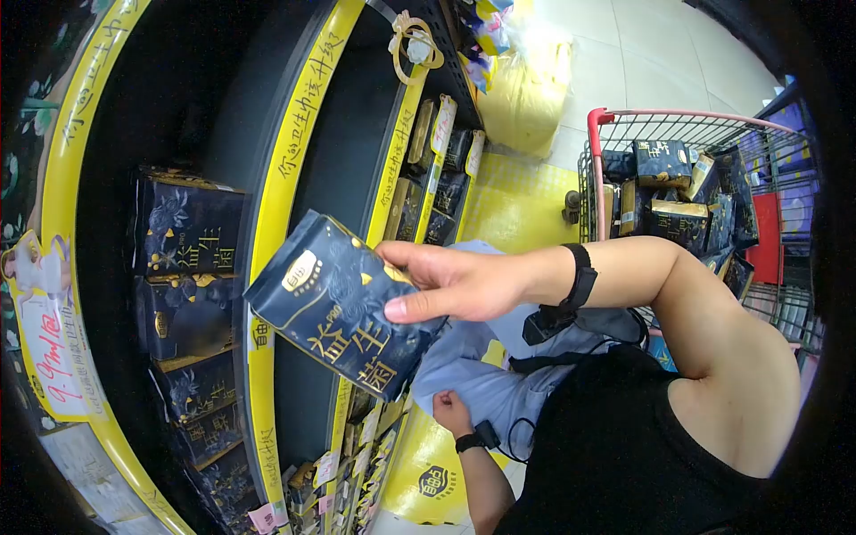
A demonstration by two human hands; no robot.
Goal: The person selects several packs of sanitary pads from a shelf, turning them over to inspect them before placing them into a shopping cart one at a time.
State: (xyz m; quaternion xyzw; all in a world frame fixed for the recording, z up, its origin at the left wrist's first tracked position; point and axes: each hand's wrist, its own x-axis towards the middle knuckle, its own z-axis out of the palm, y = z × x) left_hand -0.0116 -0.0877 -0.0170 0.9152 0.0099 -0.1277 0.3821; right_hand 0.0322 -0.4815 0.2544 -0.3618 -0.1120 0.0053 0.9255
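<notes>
My right hand (446, 281) holds a dark blue pack of sanitary pads (330, 308) with gold lettering and a white oval logo. The thumb lies across its front while the other fingers are mostly behind it. The pack is tilted in front of the shelf edge. Near my trouser leg (455, 361), my left hand (452, 414) is curled closed, and I see nothing in it. Similar dark packs (192, 227) stand in a row on the shelf, close to the held one.
Yellow shelf edge strips (299, 116) run along the shelving, with price tags (55, 361). A shopping cart (599, 147) with a red corner holds several dark packs (664, 162). Beside the shelves stands a yellow plastic-wrapped stack (526, 94) on a yellow floor mat (517, 209).
</notes>
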